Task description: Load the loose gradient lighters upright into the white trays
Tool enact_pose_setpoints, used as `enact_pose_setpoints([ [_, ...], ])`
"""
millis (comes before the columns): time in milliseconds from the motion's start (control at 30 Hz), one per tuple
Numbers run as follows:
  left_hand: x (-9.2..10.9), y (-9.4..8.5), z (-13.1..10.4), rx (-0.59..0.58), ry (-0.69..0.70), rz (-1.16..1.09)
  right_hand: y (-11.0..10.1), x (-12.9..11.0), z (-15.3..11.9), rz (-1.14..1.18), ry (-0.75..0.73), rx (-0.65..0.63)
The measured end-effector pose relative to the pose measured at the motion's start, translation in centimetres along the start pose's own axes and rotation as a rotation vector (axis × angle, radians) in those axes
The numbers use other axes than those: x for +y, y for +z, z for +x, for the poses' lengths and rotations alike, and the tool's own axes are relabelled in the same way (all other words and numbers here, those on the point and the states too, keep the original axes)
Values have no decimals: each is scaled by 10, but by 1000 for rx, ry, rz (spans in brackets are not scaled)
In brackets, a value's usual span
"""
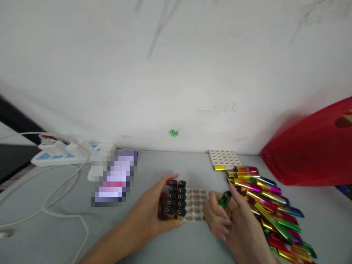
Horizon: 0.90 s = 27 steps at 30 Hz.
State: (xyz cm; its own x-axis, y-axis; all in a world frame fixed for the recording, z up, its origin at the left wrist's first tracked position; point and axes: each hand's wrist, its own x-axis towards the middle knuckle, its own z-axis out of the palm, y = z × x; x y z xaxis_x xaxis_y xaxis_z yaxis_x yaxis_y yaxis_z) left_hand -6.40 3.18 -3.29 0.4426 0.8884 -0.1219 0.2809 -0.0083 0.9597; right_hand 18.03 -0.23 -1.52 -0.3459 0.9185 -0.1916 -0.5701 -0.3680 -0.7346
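Note:
A pale tray with rows of holes (196, 205) lies on the grey table. Its left part carries upright lighters with black tops (176, 198), standing in columns. My left hand (154, 209) is curved around the left side of these lighters, thumb at the near edge and fingers at the far edge. Just right of the tray, my right hand (228, 220) has its fingers wrapped round a green lighter (225, 200), whose dark end points up. Beside that hand spreads a pile of shiny, multicoloured lighters (275, 205), partly hidden by it.
A second white holed tray (224, 157) lies by the wall. A red bag (308, 150) stands at the right. At the left are a blurred-out phone (117, 176), a white power strip (57, 156) and loose white cables (79, 215).

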Motion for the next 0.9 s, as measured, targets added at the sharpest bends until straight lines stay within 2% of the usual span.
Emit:
enact_pose_setpoints([
  [167, 0, 0, -1, 31, 10, 35, -4, -2, 2, 37, 10, 28],
  [433, 4, 2, 0, -3, -30, -31, -8, -1, -2, 126, 19, -26],
  [600, 2, 4, 1, -3, -15, -45, -5, -3, -3, 196, 86, 2],
  [800, 0, 6, 1, -8, 25, -57, -4, -4, -2, 278, 79, -90],
  [900, -1, 5, 2, -20, 17, -99, -4, -4, -2, 283, 78, -85],
])
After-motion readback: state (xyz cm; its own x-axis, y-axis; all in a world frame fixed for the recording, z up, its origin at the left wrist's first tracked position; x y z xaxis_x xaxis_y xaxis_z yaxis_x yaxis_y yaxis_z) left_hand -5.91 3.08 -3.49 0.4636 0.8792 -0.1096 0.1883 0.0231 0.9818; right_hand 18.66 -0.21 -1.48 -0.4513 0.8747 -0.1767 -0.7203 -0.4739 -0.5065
